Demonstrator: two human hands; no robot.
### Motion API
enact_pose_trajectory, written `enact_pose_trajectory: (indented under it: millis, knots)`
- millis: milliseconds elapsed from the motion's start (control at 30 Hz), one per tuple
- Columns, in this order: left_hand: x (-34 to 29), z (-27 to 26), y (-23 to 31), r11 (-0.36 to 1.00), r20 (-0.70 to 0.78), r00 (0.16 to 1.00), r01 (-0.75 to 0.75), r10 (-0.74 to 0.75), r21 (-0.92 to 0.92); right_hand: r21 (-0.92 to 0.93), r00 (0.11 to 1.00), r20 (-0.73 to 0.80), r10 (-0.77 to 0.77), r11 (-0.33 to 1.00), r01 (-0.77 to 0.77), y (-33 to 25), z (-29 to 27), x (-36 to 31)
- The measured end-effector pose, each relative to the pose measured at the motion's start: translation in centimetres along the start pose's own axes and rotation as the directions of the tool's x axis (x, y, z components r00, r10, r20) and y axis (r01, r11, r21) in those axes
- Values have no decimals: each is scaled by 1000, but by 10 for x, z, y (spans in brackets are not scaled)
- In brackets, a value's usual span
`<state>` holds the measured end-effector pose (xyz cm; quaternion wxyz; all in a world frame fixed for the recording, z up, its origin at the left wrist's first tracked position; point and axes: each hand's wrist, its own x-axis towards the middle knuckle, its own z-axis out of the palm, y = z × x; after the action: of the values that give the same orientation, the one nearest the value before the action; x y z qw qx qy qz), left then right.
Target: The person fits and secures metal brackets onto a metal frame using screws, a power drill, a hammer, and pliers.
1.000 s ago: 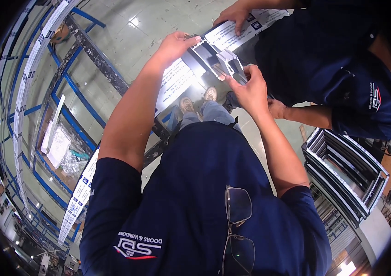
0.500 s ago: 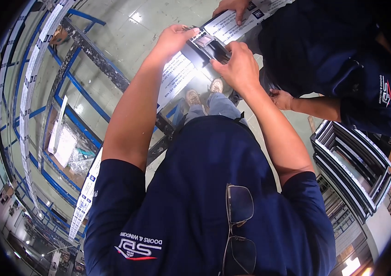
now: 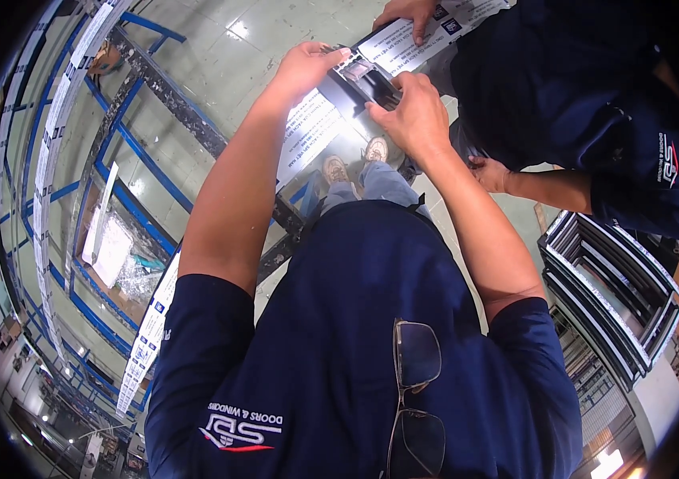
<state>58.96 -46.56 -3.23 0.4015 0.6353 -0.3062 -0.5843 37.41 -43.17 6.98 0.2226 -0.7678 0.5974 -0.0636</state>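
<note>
Pale floor; blue rack left, stacked frames right; hands touch profile.

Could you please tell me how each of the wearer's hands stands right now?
Left hand: closed on the edge of a profile end.
Right hand: closed, holding a short dark piece.

A blue metal rack stands left on glossy, pale green floor tiles.
</note>
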Motion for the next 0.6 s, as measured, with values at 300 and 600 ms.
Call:
enact_pose_trajectory:
  millis: [300, 600]
  knots:
    - [5, -3, -4, 1000, 11, 1000, 14, -14, 25, 3, 999, -32, -15, 1000, 15, 0, 2, -3]
    - [2, 0, -1, 1000, 27, 999, 17, -18, 19, 5, 999, -52, -13, 1000, 13, 3, 5, -4]
